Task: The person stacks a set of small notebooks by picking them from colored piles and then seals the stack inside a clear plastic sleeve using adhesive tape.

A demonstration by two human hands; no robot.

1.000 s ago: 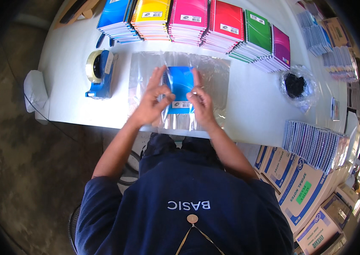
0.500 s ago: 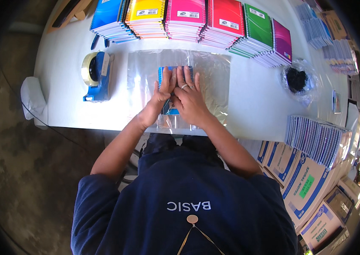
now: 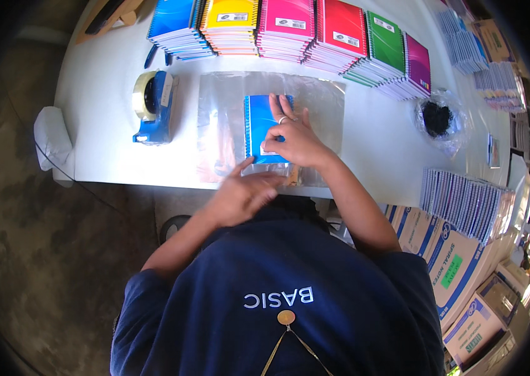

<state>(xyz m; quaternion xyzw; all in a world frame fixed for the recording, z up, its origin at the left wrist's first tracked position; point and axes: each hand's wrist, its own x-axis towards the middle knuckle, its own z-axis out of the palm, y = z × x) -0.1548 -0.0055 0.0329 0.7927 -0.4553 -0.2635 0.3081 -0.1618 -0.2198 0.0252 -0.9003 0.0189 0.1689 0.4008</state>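
A blue spiral notebook [image 3: 258, 119] lies flat on a sheet of clear plastic film [image 3: 324, 100] at the table's front. My right hand [image 3: 296, 141] rests on the notebook's cover, with some fingers stretched toward its far end and the thumb and forefinger bent together near a small white label. Low at the table's front edge is my left hand [image 3: 240, 195], blurred by motion, close to the notebook's near edge and the film's near border. Whether its fingers grip the film cannot be made out.
Left of the film stands a blue tape dispenser [image 3: 155, 106]. Stacked notebooks in several colours, such as a pink stack [image 3: 287, 19], line the back. At right are a plastic bag with something black [image 3: 437, 119], a row of notebooks [image 3: 462, 200] and cardboard boxes [image 3: 434, 244].
My left hand has come off the notebook and moved toward me, down to the table edge. My right hand stays on the cover, its thumb and forefinger now bent together.
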